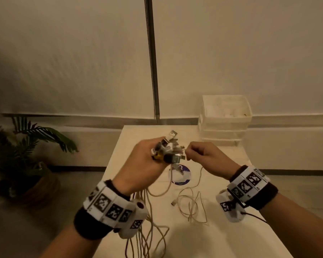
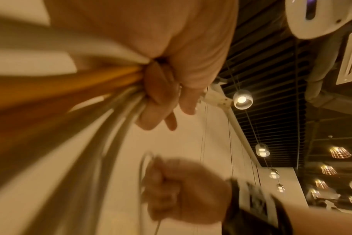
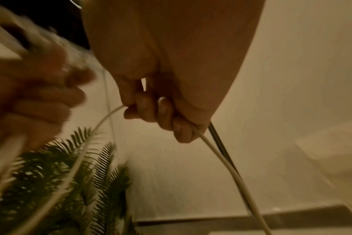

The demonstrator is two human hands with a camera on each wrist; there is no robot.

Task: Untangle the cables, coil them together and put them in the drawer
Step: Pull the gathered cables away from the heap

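My left hand [image 1: 147, 159] is raised over the table and grips a bundle of cable plugs [image 1: 168, 148], white, black and yellow, which stick out of the fist. Their cords [image 1: 147, 220] hang down past my wrist; in the left wrist view the cords [image 2: 80, 95] run blurred into the curled fingers. My right hand [image 1: 199, 151] is just right of the plugs and pinches one thin white cable [image 3: 217, 154], which trails down to a loose tangle [image 1: 192, 207] on the table. The white drawer unit [image 1: 225, 120] stands at the table's far right, its top drawer pulled out.
The pale table [image 1: 231, 183] carries a round purple-and-white sticker [image 1: 181, 174] under my hands. A potted palm [image 1: 26, 151] stands on the floor at the left. A metal pole [image 1: 152, 62] rises behind the table against a white screen.
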